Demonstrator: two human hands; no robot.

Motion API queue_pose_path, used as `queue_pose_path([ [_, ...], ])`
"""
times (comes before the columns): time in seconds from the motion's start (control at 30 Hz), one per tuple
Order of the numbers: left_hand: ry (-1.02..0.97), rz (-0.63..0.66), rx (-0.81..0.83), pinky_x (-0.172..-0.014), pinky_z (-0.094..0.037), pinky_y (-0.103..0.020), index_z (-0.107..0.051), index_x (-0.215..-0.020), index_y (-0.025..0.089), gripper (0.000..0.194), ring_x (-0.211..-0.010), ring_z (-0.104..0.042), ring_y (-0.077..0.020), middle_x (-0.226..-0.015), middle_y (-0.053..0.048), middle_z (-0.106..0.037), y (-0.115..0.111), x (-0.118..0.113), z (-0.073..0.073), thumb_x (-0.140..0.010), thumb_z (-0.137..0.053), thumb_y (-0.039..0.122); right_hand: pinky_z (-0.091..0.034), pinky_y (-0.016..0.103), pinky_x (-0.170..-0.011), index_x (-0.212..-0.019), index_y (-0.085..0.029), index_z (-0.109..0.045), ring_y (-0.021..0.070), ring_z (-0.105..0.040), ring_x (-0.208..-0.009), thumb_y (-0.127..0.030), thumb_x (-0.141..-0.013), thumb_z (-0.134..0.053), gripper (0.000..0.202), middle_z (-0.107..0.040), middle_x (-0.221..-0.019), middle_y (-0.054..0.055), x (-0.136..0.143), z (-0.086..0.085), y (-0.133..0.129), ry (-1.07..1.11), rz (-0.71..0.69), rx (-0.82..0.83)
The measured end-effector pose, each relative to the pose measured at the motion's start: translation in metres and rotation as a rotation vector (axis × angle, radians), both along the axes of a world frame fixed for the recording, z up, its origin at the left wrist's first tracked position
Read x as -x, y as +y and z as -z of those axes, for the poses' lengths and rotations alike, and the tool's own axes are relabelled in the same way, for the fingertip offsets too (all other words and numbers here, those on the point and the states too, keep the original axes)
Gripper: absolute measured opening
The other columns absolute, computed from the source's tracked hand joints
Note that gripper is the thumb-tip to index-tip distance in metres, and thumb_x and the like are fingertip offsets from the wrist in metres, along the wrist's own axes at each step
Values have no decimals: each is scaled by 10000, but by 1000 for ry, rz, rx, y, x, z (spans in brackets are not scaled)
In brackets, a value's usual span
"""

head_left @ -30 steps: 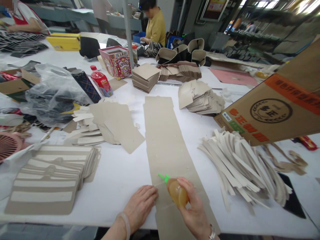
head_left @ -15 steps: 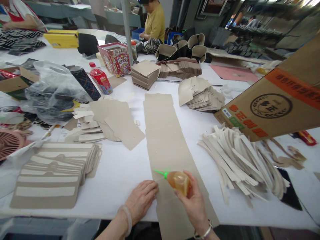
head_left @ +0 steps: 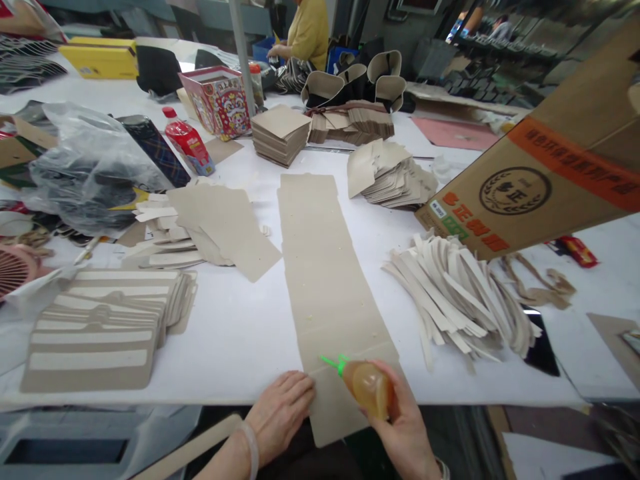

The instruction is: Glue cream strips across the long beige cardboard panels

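Note:
A squeeze bottle [head_left: 367, 387] of amber liquid, with a thin green nozzle, is in my right hand [head_left: 407, 427]. My fingers wrap round it, and the nozzle points left, just above a long row of overlapping beige board pieces [head_left: 325, 267]. Small pale drops dot the row. Its near end hangs over the table's front edge. My left hand [head_left: 283, 410] lies flat with fingers stretched out, their tips at the row's left edge. Below that wrist shows a beige strip [head_left: 195, 443]. Beige panels with white strips [head_left: 90, 360] are stacked at the left.
Loose white strips [head_left: 450, 293] lie in a heap to the right, before a tilted cardboard box [head_left: 515, 190]. Cut beige pieces [head_left: 225, 220] lie left of the row. Further back are stacked boards [head_left: 281, 137], a red bottle [head_left: 187, 143] and a person in yellow [head_left: 309, 33].
The view has shifted right and down. The nozzle is now closer to the row's near end, which has come into view. The beige strip by my left wrist has appeared.

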State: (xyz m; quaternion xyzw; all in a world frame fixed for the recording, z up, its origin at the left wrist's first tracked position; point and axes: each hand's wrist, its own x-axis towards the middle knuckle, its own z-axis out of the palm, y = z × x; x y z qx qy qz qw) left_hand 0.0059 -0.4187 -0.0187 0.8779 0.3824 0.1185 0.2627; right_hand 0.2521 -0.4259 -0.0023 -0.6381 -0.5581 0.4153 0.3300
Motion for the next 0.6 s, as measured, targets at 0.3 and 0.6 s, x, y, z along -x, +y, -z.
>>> queue_pose_path([
  [0.3, -21, -9, -9, -940, -446, -356, -512, -1124, 197, 308, -1069, -500, -167, -1128, -56, -576, -3, -1, 6, -845, -388, 153, -378, 383, -1000, -1227, -252, -426, 223, -438, -1177, -18, -701, -466, 577, -476, -1247, 65, 4, -3, 1, -177, -278, -279],
  [0.6, -13, -9, -19, -959, -435, -385, -501, -1155, 186, 339, -1099, -485, -184, -1166, -70, -563, -9, 0, 15, -848, -366, 135, -366, 397, -1006, -1160, -260, -505, 238, -451, -1162, -73, -697, -565, 503, -514, -1216, 59, 10, -3, -9, 8, -201, -146],
])
